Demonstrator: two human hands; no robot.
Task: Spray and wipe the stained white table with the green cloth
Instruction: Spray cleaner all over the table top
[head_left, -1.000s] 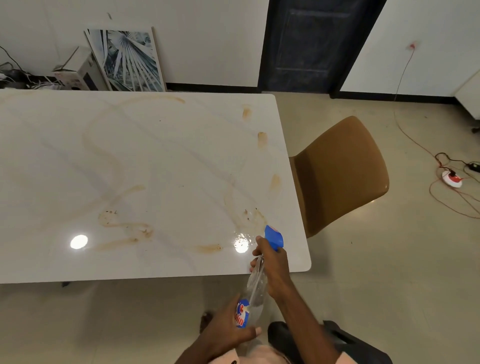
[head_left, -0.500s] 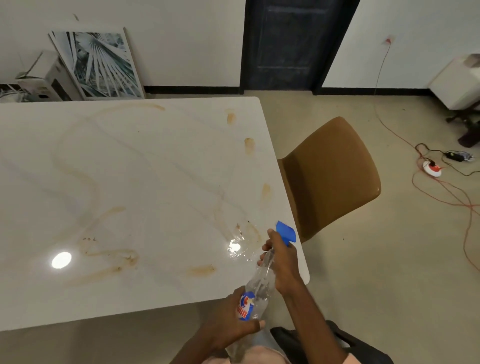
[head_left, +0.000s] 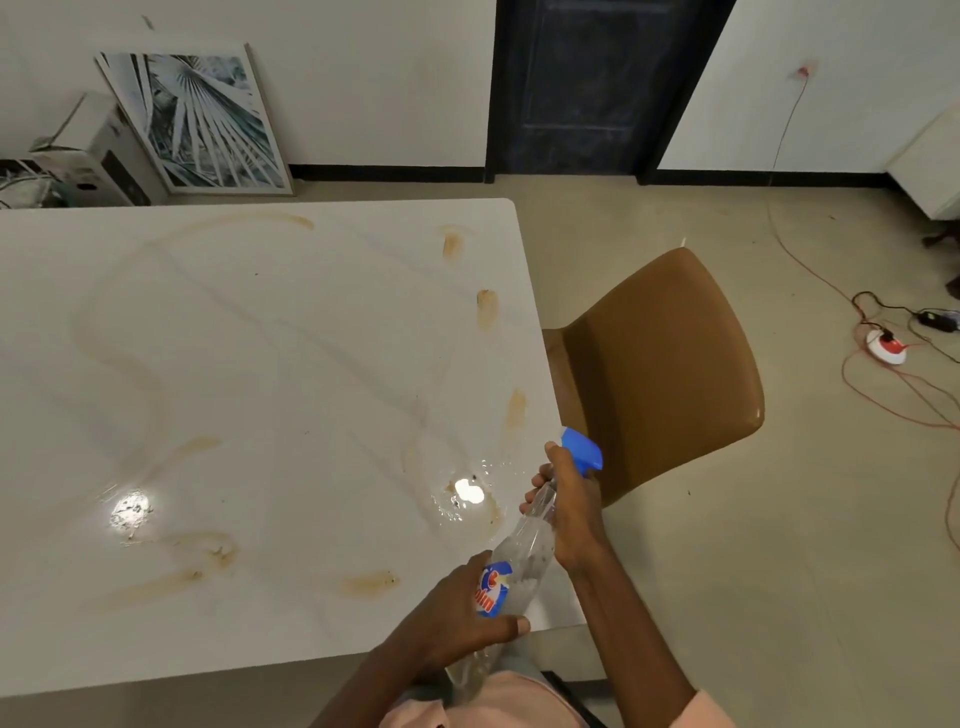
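Observation:
The white table (head_left: 270, 364) carries brown smears and streaks, with a wet patch (head_left: 467, 493) near its right edge. A clear spray bottle (head_left: 522, 551) with a blue trigger head is held tilted over the table's near right corner. My right hand (head_left: 574, 509) grips its neck at the trigger. My left hand (head_left: 467, 618) cups the lower body by the label. No green cloth is in view.
A brown chair (head_left: 660, 369) stands against the table's right edge. Red and black cables with a power socket (head_left: 885, 353) lie on the floor at right. A framed picture (head_left: 197, 119) and a box lean on the far wall, beside a dark door (head_left: 597, 83).
The bottle and both hands have moved up and to the right over the table corner. The wet patch by the right edge has grown. The view has shifted closer to the table.

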